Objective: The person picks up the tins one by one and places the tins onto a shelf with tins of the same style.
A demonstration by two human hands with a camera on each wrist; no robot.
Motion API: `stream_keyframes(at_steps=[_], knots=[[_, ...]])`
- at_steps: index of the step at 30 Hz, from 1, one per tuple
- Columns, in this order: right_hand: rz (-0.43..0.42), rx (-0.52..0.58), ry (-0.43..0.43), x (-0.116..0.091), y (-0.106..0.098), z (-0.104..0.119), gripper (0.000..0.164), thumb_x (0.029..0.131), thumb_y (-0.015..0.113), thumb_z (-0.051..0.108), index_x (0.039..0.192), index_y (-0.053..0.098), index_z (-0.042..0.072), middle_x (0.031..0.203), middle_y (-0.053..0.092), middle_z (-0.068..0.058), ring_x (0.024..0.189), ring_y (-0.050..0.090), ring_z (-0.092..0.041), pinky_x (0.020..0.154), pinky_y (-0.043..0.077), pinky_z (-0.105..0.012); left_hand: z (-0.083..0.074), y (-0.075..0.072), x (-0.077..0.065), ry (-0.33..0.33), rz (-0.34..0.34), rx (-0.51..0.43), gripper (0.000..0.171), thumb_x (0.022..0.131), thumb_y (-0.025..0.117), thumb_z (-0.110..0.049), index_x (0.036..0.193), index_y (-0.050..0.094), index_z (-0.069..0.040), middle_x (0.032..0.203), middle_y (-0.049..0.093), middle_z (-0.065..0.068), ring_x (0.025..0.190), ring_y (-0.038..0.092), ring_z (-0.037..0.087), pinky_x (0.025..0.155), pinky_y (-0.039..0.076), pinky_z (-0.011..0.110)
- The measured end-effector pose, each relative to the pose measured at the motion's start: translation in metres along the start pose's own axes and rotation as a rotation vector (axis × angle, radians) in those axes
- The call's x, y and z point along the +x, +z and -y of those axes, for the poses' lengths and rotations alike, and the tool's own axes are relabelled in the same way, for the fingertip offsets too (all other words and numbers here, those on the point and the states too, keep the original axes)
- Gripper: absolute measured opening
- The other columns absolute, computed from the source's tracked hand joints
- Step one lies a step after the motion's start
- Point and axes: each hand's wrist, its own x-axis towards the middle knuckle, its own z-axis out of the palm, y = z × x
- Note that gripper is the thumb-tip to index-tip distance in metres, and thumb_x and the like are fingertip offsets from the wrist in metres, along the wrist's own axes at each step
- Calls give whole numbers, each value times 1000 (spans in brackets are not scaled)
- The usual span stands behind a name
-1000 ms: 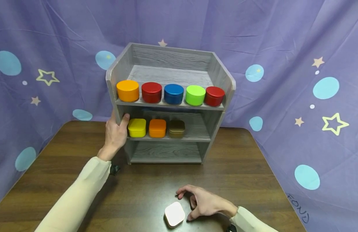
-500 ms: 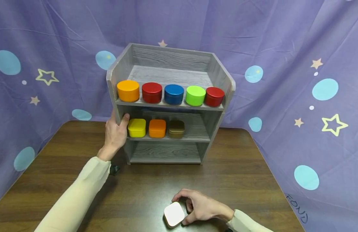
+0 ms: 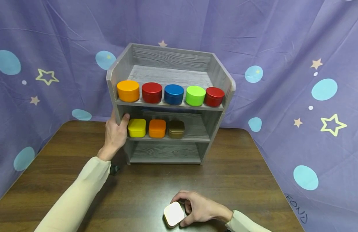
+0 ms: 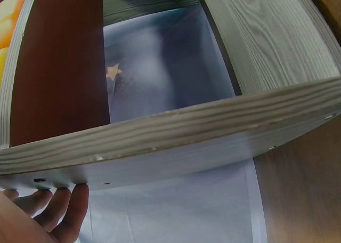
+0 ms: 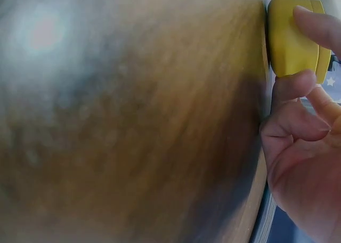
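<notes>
My left hand (image 3: 115, 133) grips the left side panel of a grey wood-grain shelf (image 3: 170, 151), thumb on the inner face of the middle level. In the left wrist view its fingers (image 4: 72, 213) lie against the panel's outer side. Near the table's front, my right hand (image 3: 197, 207) holds a small square tin (image 3: 173, 215) between thumb and forefinger, its lid white with glare. The right wrist view shows this tin's side as yellow (image 5: 293, 40), low at the tabletop, with the other fingers curled below it.
Round tins stand along the top level: orange (image 3: 128, 91), dark red (image 3: 151, 93), blue (image 3: 174, 94), green (image 3: 195, 96) and another red (image 3: 215, 97). Square tins in yellow (image 3: 137, 128), orange (image 3: 157, 129) and bronze (image 3: 176, 129) line the middle level. A purple curtain (image 3: 283, 48) surrounds the brown table (image 3: 239, 167).
My right hand has moved slightly left, from beside the square tin to fingers and thumb around it. The left hand keeps its grip on the shelf.
</notes>
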Motion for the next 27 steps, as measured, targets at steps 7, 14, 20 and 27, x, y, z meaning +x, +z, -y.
stream_keyframes(at_steps=[7, 14, 20, 27], knots=[[-14, -14, 7, 0, 0, -1, 58, 80, 94, 12, 132, 70, 19, 113, 64, 6, 67, 49, 12, 62, 45, -10, 1, 0, 1, 3, -4, 7, 62, 104, 58, -36, 157, 51, -3, 150, 61, 35, 142, 57, 56, 117, 41, 70], [-20, 6, 16, 0, -2, 0, 57, 81, 93, 14, 133, 70, 21, 109, 63, 7, 67, 49, 11, 63, 44, -10, 1, 1, -1, 7, -4, 2, 62, 104, 58, -35, 156, 51, -3, 148, 63, 36, 140, 58, 57, 116, 43, 71], [-62, -7, -8, 1, -15, 5, 57, 82, 93, 14, 135, 70, 16, 108, 65, -2, 66, 48, 11, 62, 45, -11, 1, 0, 0, 12, 5, -13, 62, 104, 58, -35, 158, 51, -5, 150, 63, 33, 141, 59, 55, 117, 42, 70], [-176, -25, -48, 5, -40, 15, 60, 78, 93, 10, 133, 69, 13, 114, 67, -7, 66, 50, 8, 60, 47, -15, 2, 1, 0, 11, 2, -9, 63, 105, 57, -35, 158, 50, -3, 149, 63, 35, 140, 59, 56, 117, 42, 70]])
